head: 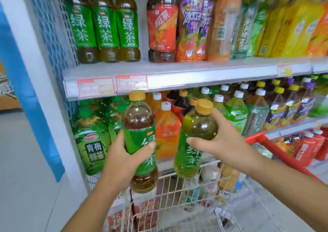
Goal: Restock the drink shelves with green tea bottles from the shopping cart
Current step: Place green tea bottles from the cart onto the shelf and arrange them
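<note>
At the left end of the upper shelf (195,77), three green tea bottles (104,27) stand in a row, with a gap between them and the red tea bottles (162,27) to their right. Lower down, in front of the shelves, the left hand (120,153) has its grip curled round the label of an upright green tea bottle (137,136). The right hand (221,143) has its grip curled round the shoulder of a tilted green tea bottle (188,159), its cap leaning right, both held over the wire shopping cart (177,183).
</note>
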Available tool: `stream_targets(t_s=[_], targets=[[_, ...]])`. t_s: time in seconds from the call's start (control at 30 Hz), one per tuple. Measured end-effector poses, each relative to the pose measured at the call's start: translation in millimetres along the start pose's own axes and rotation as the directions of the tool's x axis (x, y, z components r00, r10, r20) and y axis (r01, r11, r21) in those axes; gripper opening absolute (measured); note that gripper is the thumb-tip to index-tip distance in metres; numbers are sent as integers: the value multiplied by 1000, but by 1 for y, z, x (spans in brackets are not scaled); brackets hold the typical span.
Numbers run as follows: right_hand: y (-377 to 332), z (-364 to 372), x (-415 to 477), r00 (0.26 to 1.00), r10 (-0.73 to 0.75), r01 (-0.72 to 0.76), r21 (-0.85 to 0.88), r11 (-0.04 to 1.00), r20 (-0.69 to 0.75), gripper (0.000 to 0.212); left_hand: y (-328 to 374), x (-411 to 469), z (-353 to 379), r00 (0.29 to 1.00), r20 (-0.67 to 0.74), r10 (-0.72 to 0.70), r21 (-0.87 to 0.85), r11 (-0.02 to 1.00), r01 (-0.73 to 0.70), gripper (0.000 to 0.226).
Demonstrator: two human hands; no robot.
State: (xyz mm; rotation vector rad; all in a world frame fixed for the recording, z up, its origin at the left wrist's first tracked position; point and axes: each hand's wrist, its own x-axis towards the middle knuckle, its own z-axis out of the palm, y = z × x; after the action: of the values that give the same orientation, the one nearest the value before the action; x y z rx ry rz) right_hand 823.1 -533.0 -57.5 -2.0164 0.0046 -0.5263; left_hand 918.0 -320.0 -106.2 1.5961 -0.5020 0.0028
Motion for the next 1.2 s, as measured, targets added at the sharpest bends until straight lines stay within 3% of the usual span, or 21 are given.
stream_targets(t_s=[0.1,0.23,0.4,0.53,0.7,0.93,1.2], targets=[[-57,-4,30,976,-192,200,75,977,-98,47,45,21,-38,976,-152,159,-30,986,-165,40],[-127,-4,69,890,-422,445,120,888,-176,44,95,51,-89,897,-250,364,12,928,-373,50],[-178,17,126,813,-554,568,35,822,-180,55,128,75,-134,827,-312,468,102,881,-461,46],[-193,41,163,817,-563,567,-1,824,-121,56,129,83,-149,819,-299,490,142,871,-469,44],[-191,72,200,872,-487,486,-31,873,-35,61,127,89,-149,865,-250,435,93,900,-425,40],[-180,103,240,949,-311,314,107,943,-43,60,123,94,-152,896,-272,352,2,931,-365,55],[-145,95,239,924,-323,289,177,941,205,93,121,94,-153,900,-266,347,7,934,-358,59]])
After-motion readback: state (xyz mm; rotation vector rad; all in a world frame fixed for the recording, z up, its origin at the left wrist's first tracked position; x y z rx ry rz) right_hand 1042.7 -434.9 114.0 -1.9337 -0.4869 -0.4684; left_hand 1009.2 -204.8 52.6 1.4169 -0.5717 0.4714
